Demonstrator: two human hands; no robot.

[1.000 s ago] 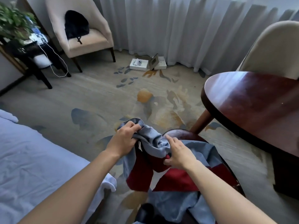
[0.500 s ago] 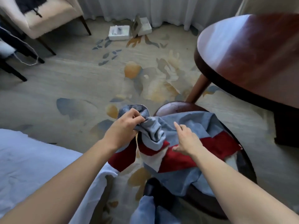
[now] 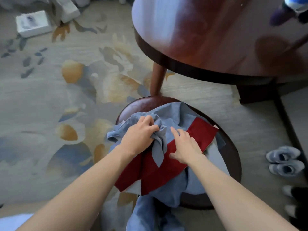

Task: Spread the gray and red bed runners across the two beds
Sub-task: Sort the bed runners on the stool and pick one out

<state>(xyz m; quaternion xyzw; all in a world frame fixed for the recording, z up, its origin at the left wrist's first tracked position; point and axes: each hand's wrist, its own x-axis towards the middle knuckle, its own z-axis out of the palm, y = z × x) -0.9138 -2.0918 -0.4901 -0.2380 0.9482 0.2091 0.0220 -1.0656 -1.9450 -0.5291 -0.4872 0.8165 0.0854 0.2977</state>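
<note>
Runners: we see the gray and red bed runners [image 3: 173,157] heaped on the low round tabletop [image 3: 233,157].
Left hand [image 3: 140,139]: fingers bunch gray cloth.
Right hand [image 3: 186,147]: fingers straight, pressing the red band.
Progress: nothing spread (both beds remain, we judge).

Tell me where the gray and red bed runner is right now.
In the head view, the bed runner lies bunched on the small round stool at lower centre, below the big round table, under both hands.

hotel-style bedroom | patterned carpet [image 3: 50,100] | round wooden table [image 3: 208,39] | slippers [image 3: 283,160]
</note>
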